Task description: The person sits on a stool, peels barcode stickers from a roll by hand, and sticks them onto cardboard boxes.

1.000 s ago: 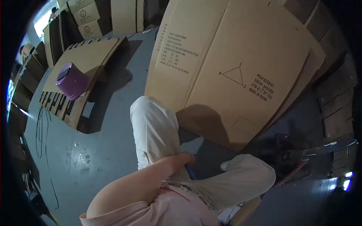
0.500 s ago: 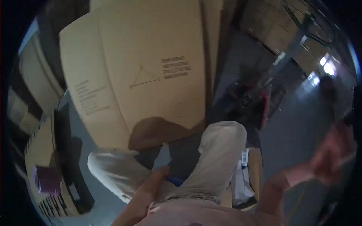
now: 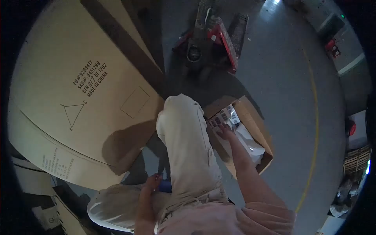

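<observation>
Head view: right hand (image 3: pixel 225 132), partly open, touches labels (image 3: pixel 228 116); left hand (image 3: pixel 153 182) curled, hold unclear.

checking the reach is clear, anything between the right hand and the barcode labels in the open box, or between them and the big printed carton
Nothing visible blocks the right hand; its fingers are at the barcode labels. The raised knee stands between the labels and the big printed carton.

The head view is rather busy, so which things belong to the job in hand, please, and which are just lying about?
Job, likely: labels under the right hand; the open box holding them; blue item at the left hand; large printed carton.
Apparently lying about: red pallet jack; lower-left carton.
</observation>
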A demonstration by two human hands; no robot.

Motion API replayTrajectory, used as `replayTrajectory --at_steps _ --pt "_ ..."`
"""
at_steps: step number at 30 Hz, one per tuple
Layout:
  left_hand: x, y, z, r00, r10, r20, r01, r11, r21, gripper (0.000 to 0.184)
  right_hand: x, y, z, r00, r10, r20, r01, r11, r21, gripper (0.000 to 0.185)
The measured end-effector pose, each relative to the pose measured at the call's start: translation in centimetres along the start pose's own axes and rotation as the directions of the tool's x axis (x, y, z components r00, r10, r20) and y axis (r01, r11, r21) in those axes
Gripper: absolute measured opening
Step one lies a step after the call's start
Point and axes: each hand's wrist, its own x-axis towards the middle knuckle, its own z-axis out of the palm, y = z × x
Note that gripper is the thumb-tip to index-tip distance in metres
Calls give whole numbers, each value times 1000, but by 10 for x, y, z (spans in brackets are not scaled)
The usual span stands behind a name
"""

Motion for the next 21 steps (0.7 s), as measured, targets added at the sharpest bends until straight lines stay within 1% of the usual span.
replayTrajectory --at_steps 1,2,3,4,5,6,7,9,10,11,12,13,14,15,16,17,18,19,20,21 --pt "-6 4 -2 998 -66 -8 65 997 -31 43 -13 3 11 1000 13 20 -13 1000 14 62" --pt "-9 16 -8 992 -127 -22 126 990 -64 42 -22 10 26 999 44 -30 -47 992 -113 63" --pt "-9 13 -7 991 -131 -14 130 990 -56 42 -30 14 35 994 65 -88 -85 967 -239 64" --pt "-12 7 -4 996 -83 -24 83 996 13 43 -32 23 45 994 73 -81 -90 967 -236 64" --pt "-13 1 0 999 -35 -28 37 996 78 43 -34 33 55 984 118 -133 -147 961 -236 64" --pt "-16 1 -2 999 -42 -10 43 996 79 43 -37 43 66 970 165 -178 -204 950 -234 64" --pt "-24 4 -11 995 -64 80 59 996 64 43 -30 44 61 971 174 -162 -209 949 -235 64" --pt "-43 32 -37 981 -87 176 79 996 51 42 0 22 7 973 193 129 -166 968 -190 62" --pt "-55 58 -56 986 -31 164 4 986 164 39 7 11 -15 970 240 -32 -240 971 6 60" --pt "-59 72 -66 988 28 155 -71 959 275 36 14 3 -34 933 309 -184 -270 940 209 59" --pt "-57 62 -67 988 26 153 -67 960 271 36 23 0 -46 857 308 -412 -231 946 227 59" --pt "-58 44 -70 987 63 148 -101 958 268 34 34 -3 -54 732 294 -615 -185 954 236 59" --pt "-58 28 -71 984 100 144 -136 954 266 33 48 0 -54 736 287 -613 -180 956 233 59" --pt "-61 40 -80 986 95 138 -129 956 263 33 73 13 -44 692 166 -703 108 939 327 61" --pt "-66 66 -98 988 14 155 -52 968 246 33 96 29 -31 606 68 -793 393 841 372 64" --pt "-66 81 -109 983 -66 172 26 974 225 34 116 45 -18 638 51 -768 440 795 418 57" --pt "-63 78 -112 985 -70 160 35 977 211 34 127 62 -16 735 35 -677 391 794 465 50" --pt "-63 69 -114 984 -32 177 -2 983 186 34 137 73 -11 821 13 -571 337 797 502 43" --pt "-64 66 -114 985 -19 169 -9 987 162 35 109 51 -31 805 94 -586 126 938 324 30" --pt "-64 64 -114 987 -6 161 -16 990 138 35 94 41 -42 756 10 -655 340 848 405 30"
